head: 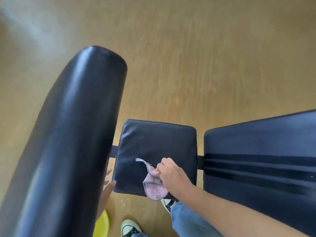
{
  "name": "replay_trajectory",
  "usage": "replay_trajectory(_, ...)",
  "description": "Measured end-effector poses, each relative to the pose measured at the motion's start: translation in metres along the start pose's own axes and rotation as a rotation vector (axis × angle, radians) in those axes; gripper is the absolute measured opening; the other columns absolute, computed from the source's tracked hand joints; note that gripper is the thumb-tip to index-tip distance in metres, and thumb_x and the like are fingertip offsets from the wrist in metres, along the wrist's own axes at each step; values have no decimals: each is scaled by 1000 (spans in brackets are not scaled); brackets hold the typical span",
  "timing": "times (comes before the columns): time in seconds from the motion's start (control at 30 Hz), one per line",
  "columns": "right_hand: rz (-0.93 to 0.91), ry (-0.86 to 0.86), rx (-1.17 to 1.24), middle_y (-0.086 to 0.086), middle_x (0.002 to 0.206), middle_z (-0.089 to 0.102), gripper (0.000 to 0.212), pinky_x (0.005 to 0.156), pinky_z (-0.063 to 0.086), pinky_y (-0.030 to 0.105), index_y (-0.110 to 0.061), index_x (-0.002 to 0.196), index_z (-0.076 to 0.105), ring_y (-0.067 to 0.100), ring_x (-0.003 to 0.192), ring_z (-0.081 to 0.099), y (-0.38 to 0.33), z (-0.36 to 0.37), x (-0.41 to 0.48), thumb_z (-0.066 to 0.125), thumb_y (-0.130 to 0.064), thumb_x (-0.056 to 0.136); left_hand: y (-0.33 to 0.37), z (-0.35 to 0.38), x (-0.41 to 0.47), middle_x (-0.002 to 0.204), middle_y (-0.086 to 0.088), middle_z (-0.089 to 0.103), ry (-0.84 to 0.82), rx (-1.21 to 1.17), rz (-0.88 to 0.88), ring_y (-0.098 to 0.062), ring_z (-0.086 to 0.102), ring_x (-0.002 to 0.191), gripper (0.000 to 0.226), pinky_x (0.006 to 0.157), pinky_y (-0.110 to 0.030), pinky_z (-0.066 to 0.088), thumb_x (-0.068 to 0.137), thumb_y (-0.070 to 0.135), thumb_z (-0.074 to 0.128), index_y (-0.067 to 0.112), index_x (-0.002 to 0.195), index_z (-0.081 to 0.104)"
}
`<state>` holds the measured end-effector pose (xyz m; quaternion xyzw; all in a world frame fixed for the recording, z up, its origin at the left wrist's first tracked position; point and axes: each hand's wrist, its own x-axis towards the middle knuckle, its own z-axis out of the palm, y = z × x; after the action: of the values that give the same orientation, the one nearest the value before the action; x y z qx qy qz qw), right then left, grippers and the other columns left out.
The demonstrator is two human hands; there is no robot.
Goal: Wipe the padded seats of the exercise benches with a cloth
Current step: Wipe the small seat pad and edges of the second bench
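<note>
A small square black padded seat lies in the lower middle of the head view. My right hand hovers over its near right part, pinching a pink mesh cloth that hangs down onto the seat's front edge. A long black back pad with stitched stripes continues to the right. My left hand shows only as blurred spread fingers at the seat's left edge, mostly hidden behind a large black padded roll.
The large black roll fills the left side and stands close to the camera. A yellow round object sits on the wooden floor at the bottom. My feet in dark sneakers and jeans stand by the seat's front edge.
</note>
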<state>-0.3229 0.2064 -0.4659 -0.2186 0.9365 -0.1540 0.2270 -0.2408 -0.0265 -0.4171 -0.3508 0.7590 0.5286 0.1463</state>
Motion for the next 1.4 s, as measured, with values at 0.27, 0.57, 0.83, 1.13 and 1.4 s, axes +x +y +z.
replay_trajectory(0.27, 446, 426, 103, 0, 85, 51, 44, 59, 52, 32, -14, 106, 69, 20, 76, 54, 18, 16, 19, 72, 11, 70, -7, 18, 32, 109, -12, 69, -76, 290, -53, -15, 56, 81, 46, 55, -8, 44, 88, -5, 70, 3, 133, 64)
replay_trajectory(0.57, 352, 452, 121, 1, 87, 55, 41, 61, 55, 23, -5, 120, 64, 15, 76, 58, -94, 85, -2, 67, -23, 84, -32, 12, 60, 88, 4, 68, -38, 663, 183, -11, 55, 72, 27, 65, -2, 42, 84, 2, 76, 8, 110, 79)
replay_trajectory(0.83, 527, 460, -103, 9, 84, 53, 10, 60, 54, 34, -7, 76, 60, 26, 76, 57, 23, 42, -38, 70, -7, 78, -41, 18, 60, 94, 1, 74, 45, 827, 234, -28, 66, 85, 24, 67, -37, 51, 89, 13, 72, 19, 111, 78)
replay_trajectory(1.13, 846, 610, 92, 14, 97, 55, 63, 66, 49, 36, -11, 131, 61, 29, 87, 51, 5, 52, -23, 74, 10, 73, -47, 27, 57, 105, 3, 74, 118, 902, 245, -28, 64, 91, 22, 62, -32, 35, 95, 19, 65, 25, 114, 76)
replay_trajectory(1.4, 357, 687, 69, 1, 76, 56, 37, 52, 49, 27, -13, 94, 74, 19, 66, 55, -84, 98, 4, 43, 5, 82, -56, 21, 63, 98, 8, 72, 113, 942, 247, -15, 54, 80, 26, 55, -21, 35, 92, 24, 69, 32, 116, 75)
